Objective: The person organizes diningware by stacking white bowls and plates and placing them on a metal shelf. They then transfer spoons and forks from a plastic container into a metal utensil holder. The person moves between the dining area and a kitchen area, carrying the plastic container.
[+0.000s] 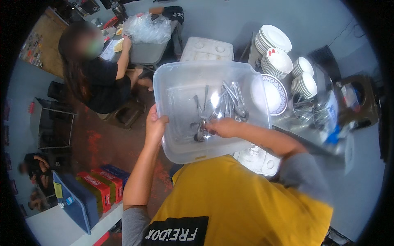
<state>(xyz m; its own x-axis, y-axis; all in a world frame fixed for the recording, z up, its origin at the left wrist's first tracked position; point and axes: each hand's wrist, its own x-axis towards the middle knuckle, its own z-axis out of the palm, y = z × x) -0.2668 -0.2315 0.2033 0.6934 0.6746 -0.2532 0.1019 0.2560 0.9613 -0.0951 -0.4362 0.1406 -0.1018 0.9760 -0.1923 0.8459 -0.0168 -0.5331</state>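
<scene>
A clear plastic tub [181,92] is in front of my chest, tilted so that I look down into it. My left hand [156,124] grips its left wall, with the thumb over the rim. Inside, metal spoons and forks [235,98] lie in a loose heap towards the right side. My right hand [223,126] reaches into the tub, its fingers closed around several pieces of cutlery [201,127] near the middle. The fingertips partly hide how many pieces they hold.
Stacked white plates [275,38], bowls [277,63] and a patterned plate [274,95] stand on a metal table at the right. White coolers [207,49] sit behind and below the tub. A seated person [101,73] is at a table at the upper left. Soft-drink crates [98,187] stand at the lower left.
</scene>
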